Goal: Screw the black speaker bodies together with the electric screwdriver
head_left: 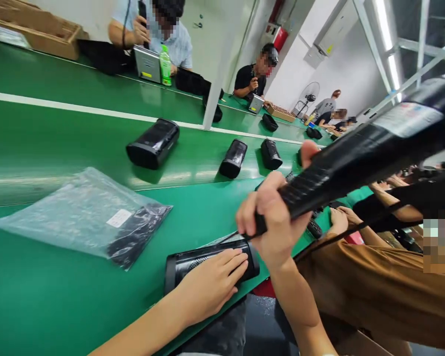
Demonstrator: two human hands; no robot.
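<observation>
A black speaker with a perforated grille lies on its side near the front edge of the green bench. My left hand rests over it, fingers together and pressed on its surface, holding it down. In my right hand is a black electric screwdriver, its fingers wrapped round the lower end. The screwdriver slants up to the right, with a pale label on its body. Its thin bit points down at the speaker's upper edge; whether it touches a screw I cannot tell.
A clear plastic bag holding small black parts lies left of the speaker. Several black speakers, one of them nearest, stand along the green conveyor. A white post rises behind. Co-workers sit opposite and close on my right.
</observation>
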